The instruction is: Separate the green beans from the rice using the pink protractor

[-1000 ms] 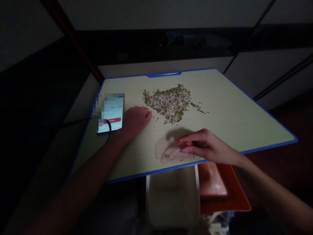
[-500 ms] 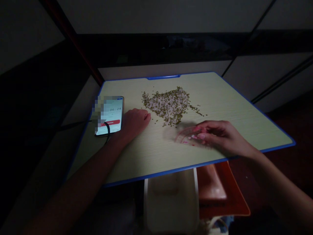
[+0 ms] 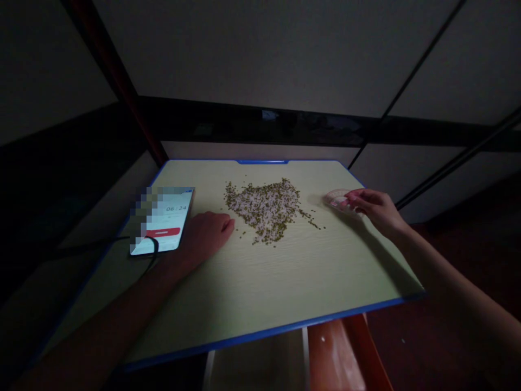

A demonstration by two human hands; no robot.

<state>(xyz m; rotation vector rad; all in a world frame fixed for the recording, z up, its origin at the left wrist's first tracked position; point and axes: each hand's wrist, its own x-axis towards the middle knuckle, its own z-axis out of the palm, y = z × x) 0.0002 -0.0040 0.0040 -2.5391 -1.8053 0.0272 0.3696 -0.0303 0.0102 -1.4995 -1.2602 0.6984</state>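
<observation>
- Below the near edge of the bench (image 3: pixel 285 288): pale tub (image 3: pixel 260 364), with orange-red tray (image 3: pixel 337 353) just right.
- Left hand (image 3: pixel 207 231) resting on the bench, fingers curled together, holding nothing visible; nearer than the right to the pile of beans and pale grains (image 3: pixel 264 209).
- Just left of that hand, phone (image 3: pixel 171 217) with cable (image 3: pixel 154 247).
- Mid-bench, the pile, with a thin streak trailing right.
- Clear protractor (image 3: pixel 334 199) pinched between right hand (image 3: pixel 374 209) thumb and fingers, long axis roughly left-right, pile leftward across a gap; cannot tell if touching the bench.
</observation>
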